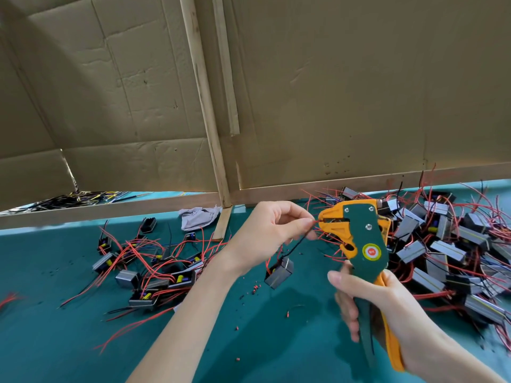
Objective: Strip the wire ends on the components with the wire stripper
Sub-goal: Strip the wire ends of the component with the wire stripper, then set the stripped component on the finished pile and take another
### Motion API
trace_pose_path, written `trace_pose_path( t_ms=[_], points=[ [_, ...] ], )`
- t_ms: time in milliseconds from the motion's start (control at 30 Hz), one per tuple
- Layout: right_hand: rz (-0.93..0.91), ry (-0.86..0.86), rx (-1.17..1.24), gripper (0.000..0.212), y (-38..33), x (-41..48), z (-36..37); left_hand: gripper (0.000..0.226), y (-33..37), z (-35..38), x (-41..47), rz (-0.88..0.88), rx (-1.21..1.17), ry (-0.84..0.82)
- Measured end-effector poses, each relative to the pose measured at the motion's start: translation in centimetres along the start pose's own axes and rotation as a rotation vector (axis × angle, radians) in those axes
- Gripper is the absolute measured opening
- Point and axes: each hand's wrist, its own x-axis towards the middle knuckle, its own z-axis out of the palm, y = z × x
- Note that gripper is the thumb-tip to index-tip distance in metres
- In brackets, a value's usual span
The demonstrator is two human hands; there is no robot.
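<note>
Behind a wooden rail (110, 210), black and yellow wires (77, 198) lie half hidden under cardboard (132, 106). The right hand (387, 308) grips the handles of the stripper (359, 239), which stands roughly upright above the table (41, 327), jaws facing left. The left hand (265, 233) pinches a red wire (316, 221) at those jaws. A component (278, 273) dangles beneath.

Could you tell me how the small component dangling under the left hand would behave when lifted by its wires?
It hangs from thin wires the left hand merely pinches, so the component is probably light. The wires bend loosely, so it would likely swing. Its boxy, flat sides suggest it would not roll.
</note>
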Motion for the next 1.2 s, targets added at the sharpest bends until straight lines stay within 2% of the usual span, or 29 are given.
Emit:
trace_pose_path(
  t_ms=[100, 267, 467, 567, 667, 767, 833, 900, 1000, 1067, 1133, 1200],
  points=[
    [0.041, -0.11, 0.153, 0.041, -0.3, 0.6, 0.0, 0.009, -0.2, -0.3, 0.1, -0.024, 0.01, 0.023],
    [0.041, -0.163, 0.211, 0.034, 0.0, 1.1, -0.2, 0.011, -0.3, -1.4, 0.1, -0.026, 0.031, 0.045],
    [0.069, -0.145, 0.217, 0.039, 0.3, 1.5, -1.0, 0.012, 0.6, -1.8, 0.4, 0.056, 0.055, 0.145],
    [0.122, -0.107, 0.208, 0.031, 0.6, 1.9, -1.2, 0.015, 1.7, -0.5, 2.0, 0.144, 0.176, 0.25],
    [0.176, -0.051, 0.206, 0.029, 0.8, 2.0, -1.2, 0.009, 3.3, 1.9, 5.0, 0.26, 0.245, 0.383],
    [0.256, -0.022, 0.242, 0.031, 1.0, 2.2, -1.5, 0.007, 5.0, 4.6, 7.8, 0.304, 0.09, 0.45],
    [0.302, 0.003, 0.269, 0.036, 1.2, 2.5, -1.9, 0.006, 5.5, 6.4, 8.7, 0.279, -0.064, 0.411],
    [0.332, 0.027, 0.307, 0.045, 1.2, 2.7, -2.3, 0.007, 5.3, 7.8, 8.6, 0.226, -0.088, 0.318],
    [0.341, 0.034, 0.361, 0.047, 1.2, 2.8, -2.6, 0.034, 3.8, 8.1, 7.2, 0.12, 0.027, 0.06],
    [0.344, 0.042, 0.371, 0.051, 1.4, 3.0, -2.8, 0.051, 2.5, 6.9, 6.0, 0.06, 0.155, -0.035],
    [0.355, 0.052, 0.374, 0.046, 1.6, 3.1, -2.7, 0.05, 1.3, 4.6, 4.9, 0.016, 0.277, 0.008],
    [0.361, 0.059, 0.368, 0.036, 1.7, 3.2, -2.7, 0.037, -0.4, 1.4, 3.9, -0.075, 0.44, 0.118]
  ],
)
